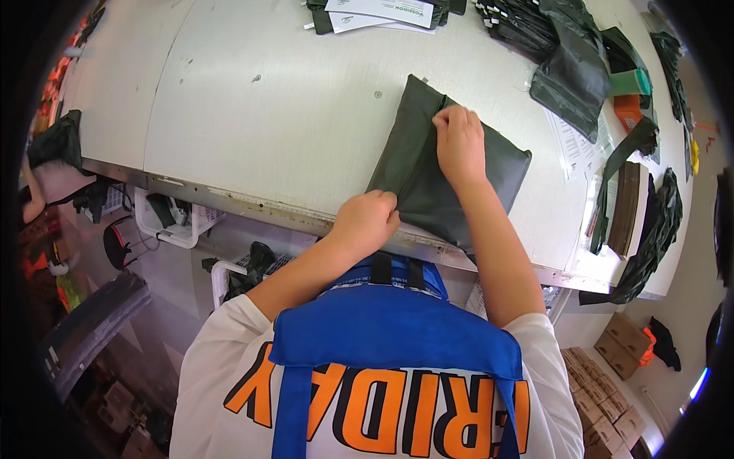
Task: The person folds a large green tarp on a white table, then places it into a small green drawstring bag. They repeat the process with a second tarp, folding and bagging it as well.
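Observation:
A dark green, flat, squarish pouch [430, 187] of smooth material lies slantwise at the table's near edge, right in front of me. A raised seam or flap edge runs across it from the far side toward me. My left hand [367, 222] is closed at the near left end of that edge, fingers pinched together on the material. Farther up, my right hand [461, 145] pinches the same edge near its far end. The fingertips of both hands are partly hidden. My right forearm crosses over the right part of the pouch.
Dark pouches [569, 80] are piled at the far right, near printed sheets [572, 145] and a green roll [629, 82]. White cards [382, 11] lie on dark pieces at the back. White baskets [183, 236] sit below the table edge [252, 205]. Cardboard boxes [604, 398] stand lower right.

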`<state>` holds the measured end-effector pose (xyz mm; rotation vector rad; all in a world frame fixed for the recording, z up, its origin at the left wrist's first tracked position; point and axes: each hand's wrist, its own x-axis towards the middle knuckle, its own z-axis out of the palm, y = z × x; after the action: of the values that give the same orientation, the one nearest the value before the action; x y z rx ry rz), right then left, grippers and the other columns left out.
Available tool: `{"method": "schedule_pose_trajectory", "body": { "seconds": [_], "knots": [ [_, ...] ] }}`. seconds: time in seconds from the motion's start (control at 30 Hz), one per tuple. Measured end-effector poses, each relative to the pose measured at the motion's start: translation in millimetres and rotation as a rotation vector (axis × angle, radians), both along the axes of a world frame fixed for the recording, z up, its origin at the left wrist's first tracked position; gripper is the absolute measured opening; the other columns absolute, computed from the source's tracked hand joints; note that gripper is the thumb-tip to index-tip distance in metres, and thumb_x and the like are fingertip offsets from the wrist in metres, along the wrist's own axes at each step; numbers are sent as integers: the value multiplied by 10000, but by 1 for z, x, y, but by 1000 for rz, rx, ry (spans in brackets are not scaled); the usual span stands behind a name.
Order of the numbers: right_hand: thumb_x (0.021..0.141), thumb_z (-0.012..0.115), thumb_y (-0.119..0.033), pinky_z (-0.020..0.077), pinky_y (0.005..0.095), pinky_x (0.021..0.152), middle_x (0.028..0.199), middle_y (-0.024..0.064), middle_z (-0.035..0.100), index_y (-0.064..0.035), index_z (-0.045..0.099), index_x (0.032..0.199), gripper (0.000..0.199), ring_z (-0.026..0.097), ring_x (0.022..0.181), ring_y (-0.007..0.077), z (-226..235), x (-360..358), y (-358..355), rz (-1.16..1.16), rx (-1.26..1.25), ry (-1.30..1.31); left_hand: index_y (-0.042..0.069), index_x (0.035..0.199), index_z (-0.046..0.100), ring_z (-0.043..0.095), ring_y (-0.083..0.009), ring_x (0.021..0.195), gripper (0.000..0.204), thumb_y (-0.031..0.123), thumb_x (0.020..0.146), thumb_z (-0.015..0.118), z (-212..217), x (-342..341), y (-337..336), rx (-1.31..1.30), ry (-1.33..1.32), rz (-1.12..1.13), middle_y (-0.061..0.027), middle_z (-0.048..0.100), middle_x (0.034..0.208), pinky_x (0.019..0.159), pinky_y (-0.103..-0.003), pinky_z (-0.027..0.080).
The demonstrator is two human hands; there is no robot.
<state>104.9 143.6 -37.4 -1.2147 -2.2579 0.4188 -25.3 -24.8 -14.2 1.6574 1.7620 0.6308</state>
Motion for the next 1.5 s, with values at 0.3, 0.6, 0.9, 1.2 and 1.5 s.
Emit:
{"method": "schedule_pose_trajectory", "body": {
  "seconds": [0.3,0.6,0.9,1.2,1.5],
  "knots": [
    [868,603,-347,313,548,989,1350,124,450,-149,494,1288,476,386,1259,364,18,48,-29,-337,3,-289,22,1284,447,468,-348,1163,535,336,875,590,16,4,49,349,211,-111,-166,496,1256,941,-444,395],
    [868,554,-485,146,659,1056,1521,127,249,-254,382,1420,622,151,1401,419,-14,74,-69,-562,-145,-479,4,1459,220,138,-359,1424,818,484,877,537,-44,11,68,160,423,-265,-184,169,1537,1144,-480,131],
    [853,593,-491,225,533,1088,1425,271,314,5,366,1379,757,284,1323,463,30,72,-136,-548,-276,78,-34,1314,377,532,-233,1124,561,92,842,653,3,-4,95,-600,-1074,30,-125,545,1210,971,-341,421],
    [749,737,-186,488,356,889,1200,227,563,61,419,1272,660,599,1047,290,159,179,-296,-1325,-311,739,149,1488,234,240,-306,1398,746,289,879,641,115,174,25,-556,-860,-1470,-155,96,1556,1019,-389,408],
    [794,607,-56,525,341,814,1033,117,621,29,537,1149,372,630,876,216,84,421,-437,-1467,137,1557,90,1392,397,471,-267,1220,570,205,881,621,63,288,-13,-757,-452,-1341,-157,284,1461,951,-359,457]
  ]
}}
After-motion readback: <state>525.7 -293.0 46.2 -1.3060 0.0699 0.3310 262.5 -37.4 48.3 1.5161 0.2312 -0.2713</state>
